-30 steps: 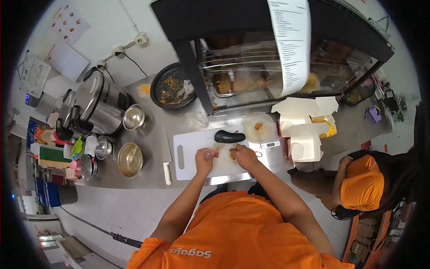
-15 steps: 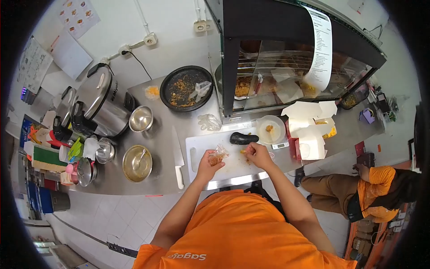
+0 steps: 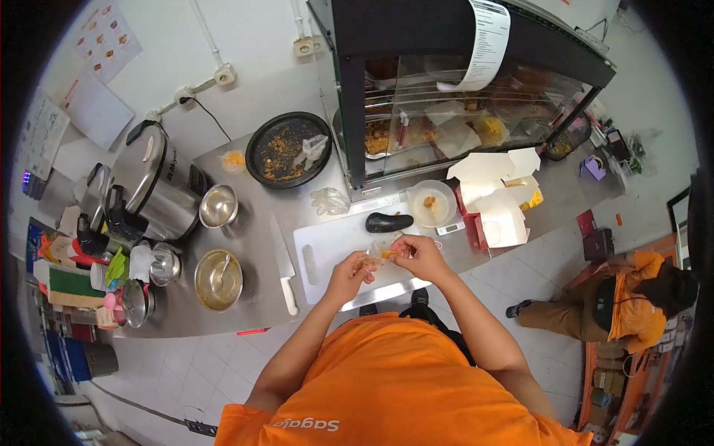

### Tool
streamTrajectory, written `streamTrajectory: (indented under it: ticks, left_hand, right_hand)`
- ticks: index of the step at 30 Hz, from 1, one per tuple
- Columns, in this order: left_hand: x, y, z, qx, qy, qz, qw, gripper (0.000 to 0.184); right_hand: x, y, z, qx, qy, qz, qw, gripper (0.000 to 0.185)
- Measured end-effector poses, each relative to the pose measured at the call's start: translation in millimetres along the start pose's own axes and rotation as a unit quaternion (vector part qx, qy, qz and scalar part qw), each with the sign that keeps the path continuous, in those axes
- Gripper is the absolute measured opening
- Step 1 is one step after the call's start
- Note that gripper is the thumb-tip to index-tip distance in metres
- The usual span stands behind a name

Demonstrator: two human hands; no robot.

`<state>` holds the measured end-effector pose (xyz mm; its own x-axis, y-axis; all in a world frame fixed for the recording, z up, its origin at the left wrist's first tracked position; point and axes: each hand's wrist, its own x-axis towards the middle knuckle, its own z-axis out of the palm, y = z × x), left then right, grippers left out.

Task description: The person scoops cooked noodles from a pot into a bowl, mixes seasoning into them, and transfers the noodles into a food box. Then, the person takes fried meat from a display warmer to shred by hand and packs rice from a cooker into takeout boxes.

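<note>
Over the white cutting board (image 3: 314, 256), my left hand (image 3: 349, 276) holds a small clear plastic bag (image 3: 370, 258) with brownish food in it. My right hand (image 3: 418, 257) pinches a small orange-yellow piece (image 3: 387, 254) at the bag's mouth, close to the left fingers. Just behind the hands lies a dark, elongated stone pestle (image 3: 389, 222) on the board. A round translucent tub (image 3: 432, 203) with a bit of brown food sits beyond the board's back right corner, beside a small white scale (image 3: 449, 229).
A knife (image 3: 288, 286) lies left of the board. Metal bowls (image 3: 218, 279) and a large steel pot (image 3: 158, 178) stand further left. Behind are a black dish (image 3: 286, 151) and a glass display case (image 3: 446, 111). Open boxes (image 3: 500, 212) stand right; a person (image 3: 632, 301) is beyond.
My hands have come together, the right one bringing the small piece to the bag. The bag has come into view in my left hand since the earliest frame. The person at right has moved away.
</note>
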<state>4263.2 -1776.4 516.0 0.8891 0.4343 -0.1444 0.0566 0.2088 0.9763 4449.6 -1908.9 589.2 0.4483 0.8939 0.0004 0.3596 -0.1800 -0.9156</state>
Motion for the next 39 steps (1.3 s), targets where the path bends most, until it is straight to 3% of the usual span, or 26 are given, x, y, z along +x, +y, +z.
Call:
streamTrajectory:
  ticks: [5,11,14,21,23,26,33,35,39]
  left_hand:
    - [0.6,15.3,9.5,0.083,-0.007,-0.017,0.996,0.025]
    - [-0.6,22.4,22.0,0.120,-0.005,-0.005,0.993,0.019]
    - [-3.0,23.5,24.3,0.132,-0.002,-0.010,0.991,0.016]
    - [-0.9,18.2,18.3,0.158,-0.042,-0.050,0.985,0.020]
    - [1.7,9.9,20.8,0.116,-0.032,0.030,0.992,0.017]
    - [1.9,10.1,26.7,0.096,0.008,0.057,0.994,0.012]
    - [4.0,9.8,24.5,0.092,-0.007,0.032,0.995,0.012]
    - [4.6,11.9,23.3,0.126,-0.030,-0.002,0.992,0.010]
    - [7.7,11.3,22.2,0.109,-0.045,-0.016,0.993,0.013]
  right_hand:
    - [-11.8,-7.6,-8.7,-0.027,-0.029,0.031,0.999,0.020]
    - [-15.2,-2.5,-7.4,-0.119,0.023,0.008,0.993,0.015]
    - [-16.0,5.2,-4.3,-0.043,-0.026,0.025,0.998,0.015]
    - [-21.2,-2.3,-2.2,0.000,0.011,0.039,0.999,0.015]
    - [-23.1,0.9,-1.2,-0.017,0.008,0.007,1.000,0.017]
    - [-25.6,1.1,-1.9,-0.027,-0.002,0.008,1.000,0.019]
    - [-26.1,-5.8,-5.9,-0.053,-0.024,-0.056,0.997,0.026]
    - [-25.3,-8.4,-5.9,-0.091,-0.016,-0.125,0.988,0.030]
    - [-24.6,-9.4,-5.4,-0.105,0.002,-0.131,0.986,0.030]
